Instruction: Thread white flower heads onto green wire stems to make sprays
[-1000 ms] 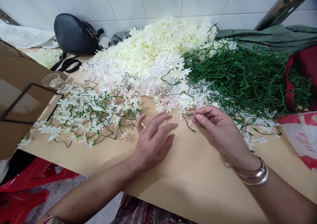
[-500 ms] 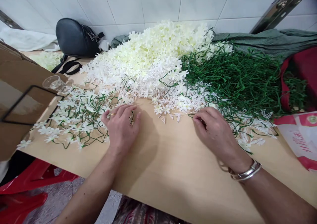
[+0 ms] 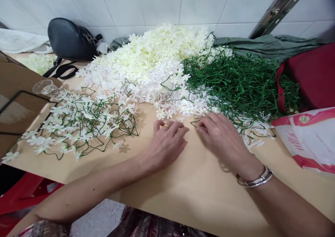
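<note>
In the middle of the table, my left hand [image 3: 167, 144] hovers with its fingers loosely bent and apart, and nothing shows in them. To its right, my right hand [image 3: 222, 137] is closed in a pinch on a thin green plastic stem [image 3: 194, 123], whose looped end sticks out left toward my left fingers. Behind both hands spreads a big heap of white and cream artificial flower heads [image 3: 157, 55]. A tangled pile of green plastic stems [image 3: 235, 80] lies beyond my right hand. Left of my left hand are white flowers on green stems [image 3: 89, 121], loosely piled.
A black bag [image 3: 70, 39] stands at the back left, near a clear plastic cup [image 3: 44, 88] and a cardboard box [image 3: 15, 90]. On the right are a dark red bag [image 3: 314, 73] and a red-and-white packet [image 3: 309, 135]. A red stool [image 3: 23, 191] is below the table's left edge.
My left hand has moved right, away from the stemmed flowers and toward my right hand. My right hand stays pinched on the stem. The view has shifted slightly right.
</note>
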Demonstrator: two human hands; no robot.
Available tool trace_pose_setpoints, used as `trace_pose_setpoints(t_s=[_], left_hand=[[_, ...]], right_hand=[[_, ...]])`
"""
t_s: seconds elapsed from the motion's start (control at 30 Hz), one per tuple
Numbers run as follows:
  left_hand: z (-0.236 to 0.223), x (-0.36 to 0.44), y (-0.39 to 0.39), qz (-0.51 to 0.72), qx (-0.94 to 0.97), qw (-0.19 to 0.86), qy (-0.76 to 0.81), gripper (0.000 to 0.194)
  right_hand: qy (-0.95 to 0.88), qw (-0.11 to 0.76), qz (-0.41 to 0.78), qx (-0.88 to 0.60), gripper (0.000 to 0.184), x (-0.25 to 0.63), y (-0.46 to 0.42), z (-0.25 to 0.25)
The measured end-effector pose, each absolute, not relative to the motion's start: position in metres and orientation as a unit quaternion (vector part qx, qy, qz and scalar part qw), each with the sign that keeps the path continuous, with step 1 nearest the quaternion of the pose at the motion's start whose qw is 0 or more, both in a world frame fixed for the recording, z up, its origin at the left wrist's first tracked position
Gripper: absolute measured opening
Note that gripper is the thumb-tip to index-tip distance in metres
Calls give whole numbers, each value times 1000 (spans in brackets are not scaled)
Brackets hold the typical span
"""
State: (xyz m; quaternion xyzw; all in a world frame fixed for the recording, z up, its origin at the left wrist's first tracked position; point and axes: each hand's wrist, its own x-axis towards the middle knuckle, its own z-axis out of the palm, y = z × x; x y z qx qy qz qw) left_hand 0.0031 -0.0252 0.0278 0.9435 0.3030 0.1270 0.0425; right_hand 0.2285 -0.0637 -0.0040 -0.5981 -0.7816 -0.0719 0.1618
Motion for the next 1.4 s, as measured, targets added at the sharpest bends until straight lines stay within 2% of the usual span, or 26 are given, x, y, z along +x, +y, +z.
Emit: trace_pose_setpoints(t_s=[0.2, 0.33, 0.5, 0.6, 0.77, 0.97, 1.2, 1.4], left_hand=[[6, 26, -1, 156, 933, 40, 321, 30], [-2, 21, 8, 208, 928, 42, 307, 29], [-2, 17, 21, 240, 918, 72, 308, 28], [-1, 19, 26, 248, 902, 83, 343, 27], [0, 21, 26, 251, 897, 99, 350, 26], [3, 18, 24, 292, 892, 151, 309, 26], [-3, 17, 27, 338, 841, 353, 230, 31], [-9, 19, 28, 407, 734, 477, 258, 23]], right_hand=[[-774, 132, -104, -611, 21, 227, -63, -3], [-778, 127, -89, -608, 15, 223, -62, 2], [-793, 79, -124, -592, 23, 213, -64, 8], [-802, 82, -127, -578, 20, 214, -63, 7], [-789, 149, -95, -589, 20, 229, -57, 7], [-754, 348, -26, -556, 16, 237, -50, 20], [-762, 353, -100, -533, 15, 199, -51, 6], [-725, 428, 17, -539, 12, 209, -51, 8]])
